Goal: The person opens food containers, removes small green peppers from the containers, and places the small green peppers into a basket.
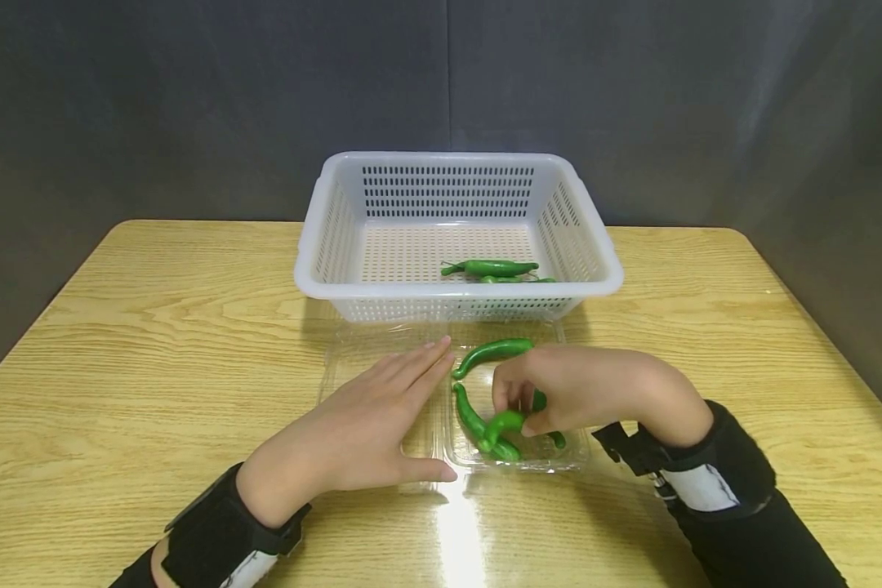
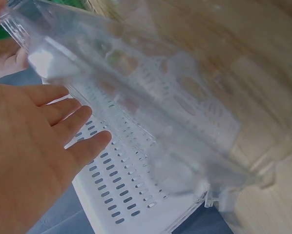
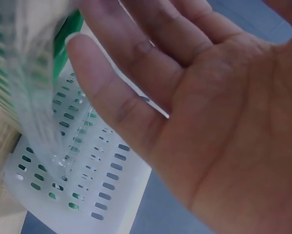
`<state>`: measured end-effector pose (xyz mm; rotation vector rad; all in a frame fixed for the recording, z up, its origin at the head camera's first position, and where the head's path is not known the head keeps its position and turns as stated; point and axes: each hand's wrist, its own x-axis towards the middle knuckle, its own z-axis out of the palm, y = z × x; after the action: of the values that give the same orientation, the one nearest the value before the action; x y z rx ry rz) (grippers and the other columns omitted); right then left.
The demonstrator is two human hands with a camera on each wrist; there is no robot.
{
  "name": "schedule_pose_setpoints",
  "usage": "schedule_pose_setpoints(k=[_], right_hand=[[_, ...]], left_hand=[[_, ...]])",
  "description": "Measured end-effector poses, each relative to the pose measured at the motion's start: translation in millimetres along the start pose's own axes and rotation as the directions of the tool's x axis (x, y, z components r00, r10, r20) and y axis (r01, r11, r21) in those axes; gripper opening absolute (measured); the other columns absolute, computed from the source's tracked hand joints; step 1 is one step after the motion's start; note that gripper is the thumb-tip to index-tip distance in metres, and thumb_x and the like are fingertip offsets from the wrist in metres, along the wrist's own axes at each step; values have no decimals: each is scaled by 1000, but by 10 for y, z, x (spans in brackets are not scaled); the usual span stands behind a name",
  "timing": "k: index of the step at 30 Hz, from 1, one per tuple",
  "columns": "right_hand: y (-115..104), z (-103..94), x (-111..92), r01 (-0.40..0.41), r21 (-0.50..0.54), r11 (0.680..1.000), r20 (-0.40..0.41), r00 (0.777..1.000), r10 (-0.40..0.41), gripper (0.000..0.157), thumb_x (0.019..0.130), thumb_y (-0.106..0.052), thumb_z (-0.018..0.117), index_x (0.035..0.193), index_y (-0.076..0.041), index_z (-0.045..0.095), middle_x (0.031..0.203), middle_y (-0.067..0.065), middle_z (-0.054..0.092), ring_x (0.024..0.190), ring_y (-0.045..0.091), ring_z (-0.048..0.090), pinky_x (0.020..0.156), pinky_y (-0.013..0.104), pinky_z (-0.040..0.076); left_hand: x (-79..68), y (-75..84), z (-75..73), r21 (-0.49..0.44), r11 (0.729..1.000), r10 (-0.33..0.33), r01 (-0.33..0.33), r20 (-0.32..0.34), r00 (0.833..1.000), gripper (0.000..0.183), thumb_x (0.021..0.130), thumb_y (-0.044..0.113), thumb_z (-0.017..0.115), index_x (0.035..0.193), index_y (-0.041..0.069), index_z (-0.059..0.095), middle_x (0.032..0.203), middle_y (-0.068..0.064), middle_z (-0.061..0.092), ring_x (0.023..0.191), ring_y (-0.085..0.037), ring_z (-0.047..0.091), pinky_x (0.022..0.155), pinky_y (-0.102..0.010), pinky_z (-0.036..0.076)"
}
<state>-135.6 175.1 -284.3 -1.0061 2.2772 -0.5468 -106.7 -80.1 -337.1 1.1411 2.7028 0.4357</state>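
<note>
A clear plastic clamshell box (image 1: 514, 465) lies unfolded on the table, with several green chili peppers (image 1: 492, 353) in its right half. Fingers bent downward, my right hand (image 1: 595, 388) is over that half and pinches a curved green chili pepper (image 1: 501, 429) between thumb and fingers. The hand hides part of this pepper and others beneath. My left hand (image 1: 360, 425), fingers straight and thumb spread, is over the box's left half beside the middle fold. In the left wrist view its fingers are close to the clear plastic lid (image 2: 136, 97); contact cannot be made out.
Behind the box stands a white perforated basket (image 1: 459, 290), with a few green chili peppers (image 1: 500, 268) at its front right. The wooden table (image 1: 154, 351) ends at a dark grey partition (image 1: 213, 106).
</note>
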Motion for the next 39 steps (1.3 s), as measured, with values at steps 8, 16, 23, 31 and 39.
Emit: schedule_pose_setpoints(k=[8,16,23,31,39], right_hand=[[-8,-27,-26,-1,-19,1000,-70,998,0,22,86,0,72,97,-17,66,91,-11,65,86,7,62,81,33,56],[-20,-49,-39,23,-63,998,-186,982,-35,22,88,-4,73,107,-14,67,98,-10,66,87,6,61,81,34,56],[-16,-54,-19,44,-101,994,-280,957,-71,22,89,-4,72,109,-13,68,101,-8,68,94,10,64,85,38,56],[-5,-66,19,89,-149,985,-397,907,-142,26,89,-7,73,114,-11,68,102,-8,69,93,7,65,84,36,57],[-22,-95,27,63,-172,983,-510,848,-143,26,89,-9,74,114,-15,69,100,-10,70,92,6,63,83,34,55]], left_hand=[[-3,0,0,-4,1000,0,0,-1,1000,109,84,71,59,159,8,12,166,-5,2,151,-24,8,121,-44,14],[-5,1,-1,1,1000,3,-3,-5,1000,109,84,70,61,159,6,15,166,-6,4,151,-24,9,121,-45,15],[-6,3,0,-11,1000,2,-2,-5,1000,108,84,69,62,159,6,15,166,-5,4,151,-24,9,121,-44,14],[3,-3,1,8,1000,1,-1,-12,1000,106,83,69,64,157,4,24,166,-7,6,151,-25,11,121,-44,16],[10,-3,1,13,1000,4,-4,-12,1000,107,83,69,63,157,4,23,165,-11,11,151,-27,13,120,-46,17]])
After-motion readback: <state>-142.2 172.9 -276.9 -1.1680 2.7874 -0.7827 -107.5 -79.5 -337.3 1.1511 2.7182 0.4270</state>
